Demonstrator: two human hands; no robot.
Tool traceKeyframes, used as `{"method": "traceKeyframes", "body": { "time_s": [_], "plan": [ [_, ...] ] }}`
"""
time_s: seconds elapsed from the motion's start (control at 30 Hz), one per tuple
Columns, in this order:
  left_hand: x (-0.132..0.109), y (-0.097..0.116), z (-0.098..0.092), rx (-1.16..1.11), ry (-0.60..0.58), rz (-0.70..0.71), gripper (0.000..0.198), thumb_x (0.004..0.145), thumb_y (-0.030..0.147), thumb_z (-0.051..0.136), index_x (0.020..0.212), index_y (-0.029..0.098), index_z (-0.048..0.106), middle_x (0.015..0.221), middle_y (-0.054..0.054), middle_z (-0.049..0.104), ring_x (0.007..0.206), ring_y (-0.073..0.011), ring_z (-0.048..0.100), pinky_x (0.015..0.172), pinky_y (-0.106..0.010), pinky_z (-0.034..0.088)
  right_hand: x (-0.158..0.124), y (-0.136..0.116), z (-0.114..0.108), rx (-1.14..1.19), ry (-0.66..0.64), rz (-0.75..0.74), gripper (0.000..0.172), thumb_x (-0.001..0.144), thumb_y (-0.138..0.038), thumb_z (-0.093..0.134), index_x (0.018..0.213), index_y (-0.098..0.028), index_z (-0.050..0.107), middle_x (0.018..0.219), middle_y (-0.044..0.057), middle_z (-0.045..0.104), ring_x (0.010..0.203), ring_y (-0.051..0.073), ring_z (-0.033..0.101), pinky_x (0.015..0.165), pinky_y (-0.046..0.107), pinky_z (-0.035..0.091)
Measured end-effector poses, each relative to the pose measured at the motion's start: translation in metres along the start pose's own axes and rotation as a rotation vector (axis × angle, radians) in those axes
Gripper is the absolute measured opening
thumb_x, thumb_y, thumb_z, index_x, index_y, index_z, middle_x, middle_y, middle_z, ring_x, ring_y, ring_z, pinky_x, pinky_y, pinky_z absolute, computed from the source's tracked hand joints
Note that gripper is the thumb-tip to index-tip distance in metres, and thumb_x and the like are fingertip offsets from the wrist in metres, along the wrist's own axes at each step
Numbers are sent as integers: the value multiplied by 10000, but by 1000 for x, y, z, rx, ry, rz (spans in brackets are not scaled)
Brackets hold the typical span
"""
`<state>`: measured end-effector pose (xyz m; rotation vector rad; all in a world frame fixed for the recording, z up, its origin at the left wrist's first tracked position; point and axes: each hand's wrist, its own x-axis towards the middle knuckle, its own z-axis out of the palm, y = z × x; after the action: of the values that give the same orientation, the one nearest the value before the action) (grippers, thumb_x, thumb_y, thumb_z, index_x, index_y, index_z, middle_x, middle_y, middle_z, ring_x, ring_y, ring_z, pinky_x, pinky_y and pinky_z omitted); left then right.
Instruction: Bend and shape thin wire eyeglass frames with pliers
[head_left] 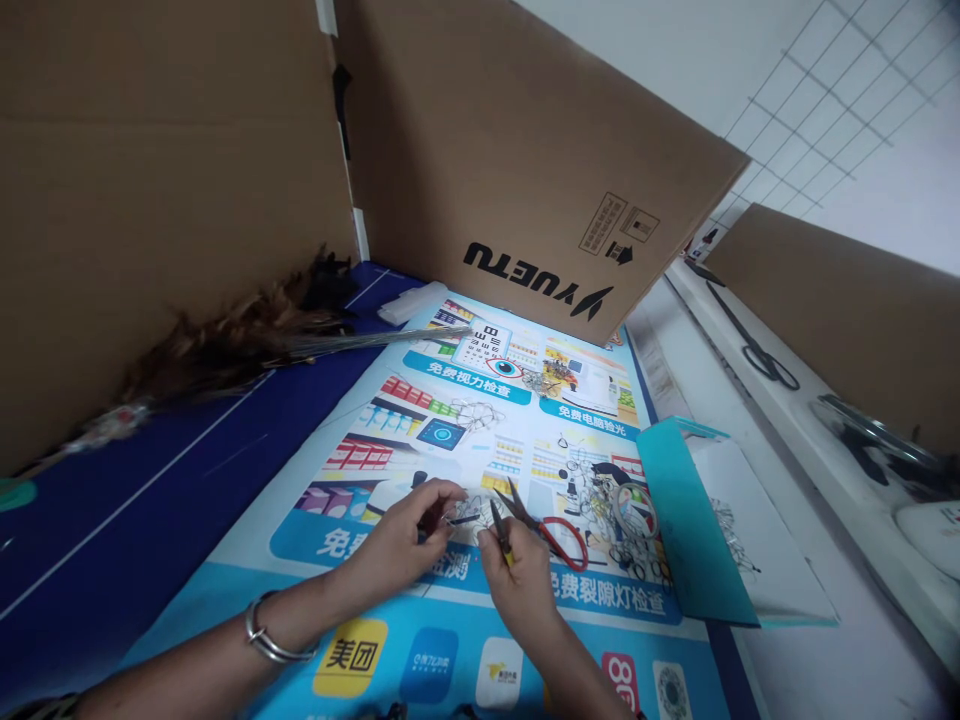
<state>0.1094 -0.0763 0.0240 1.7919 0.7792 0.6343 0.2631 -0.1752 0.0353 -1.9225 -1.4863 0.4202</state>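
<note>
My left hand, with a silver bangle on its wrist, is closed in a pinch on a thin wire piece. Opposite it, my right hand grips small pliers with dark jaws and yellow handles, their tips pointing up beside the wire piece. Just right of the pliers lie scissors with red handles, blades apart. Behind both hands, small bent wires rest on the printed sheet. A heap of tangled wire pieces lies to the right.
Tall cardboard panels wall off the back and left. Brown feathers and a bundle of straight wires lie at left. A teal-edged box holding wire pieces stands at right. Black scissors rest on a white ledge.
</note>
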Motion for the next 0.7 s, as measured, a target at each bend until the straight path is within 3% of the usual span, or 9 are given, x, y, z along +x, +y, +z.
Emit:
{"method": "traceKeyframes", "body": {
  "time_s": [0.37,0.7],
  "plan": [
    [-2,1,-2,-149,-1,-58,228,829,246,539,1052,196,537,780,9,537,694,-153,502,621,-238,418,0,2,0,18,1,0,236,874,-341,472,702,-181,503,651,28,580,596,160,556,528,227,347],
    [2,12,-9,-422,-36,-123,263,914,409,433,867,188,568,732,7,551,638,-144,502,609,-247,417,-1,1,0,24,-15,1,254,884,-336,456,677,-191,475,606,9,535,546,145,513,506,228,328]
  ]
}}
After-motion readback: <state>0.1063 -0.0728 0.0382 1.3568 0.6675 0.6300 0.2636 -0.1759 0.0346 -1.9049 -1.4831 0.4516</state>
